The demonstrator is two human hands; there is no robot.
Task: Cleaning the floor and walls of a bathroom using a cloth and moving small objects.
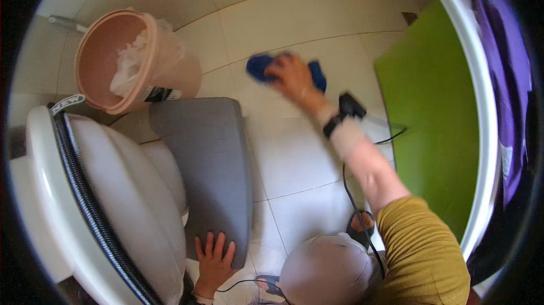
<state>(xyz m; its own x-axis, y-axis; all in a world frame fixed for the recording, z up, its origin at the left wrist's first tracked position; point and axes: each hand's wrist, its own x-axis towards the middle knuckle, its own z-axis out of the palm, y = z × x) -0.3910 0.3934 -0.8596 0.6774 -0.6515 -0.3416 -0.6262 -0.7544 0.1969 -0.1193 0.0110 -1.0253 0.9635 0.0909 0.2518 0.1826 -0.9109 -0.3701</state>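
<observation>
Under my right hand [292,77] I have soft-looking cloth [259,69]; my left hand [215,262] touches a smooth, matt plastic stool [212,163]. The toilet rim [48,163] looks glossy, the floor tiles [300,155] smooth with a soft sheen, the bucket [95,64] plastic, its bag [131,67] thin, crinkled film.

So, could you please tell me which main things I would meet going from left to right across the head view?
White toilet → grey stool → blue cloth → green panel → purple cloth.
</observation>
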